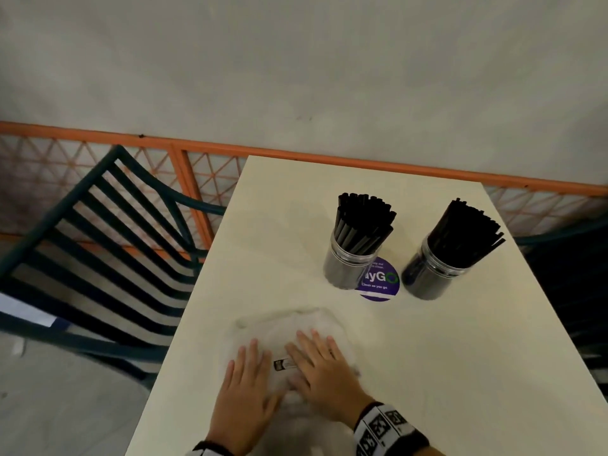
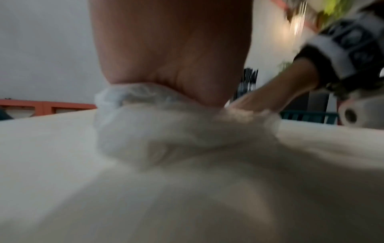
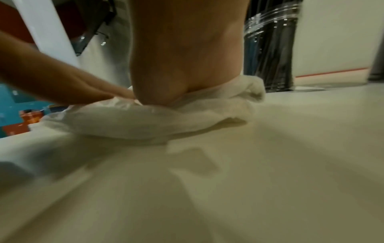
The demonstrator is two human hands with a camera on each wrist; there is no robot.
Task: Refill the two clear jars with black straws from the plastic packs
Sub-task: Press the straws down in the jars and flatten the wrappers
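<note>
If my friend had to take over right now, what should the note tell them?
Left hand: flat, fingers straight, pressing on the empty plastic wrapper.
Right hand: also flat on that wrapper, beside the left.
The wrapper lies crumpled on the near part of the table.
Both jars stand further back: the left jar partly on a purple sticker, the right jar beside it.
Done: both jars look full of black straws.
Left: probably just clear away the wrapper.
</note>
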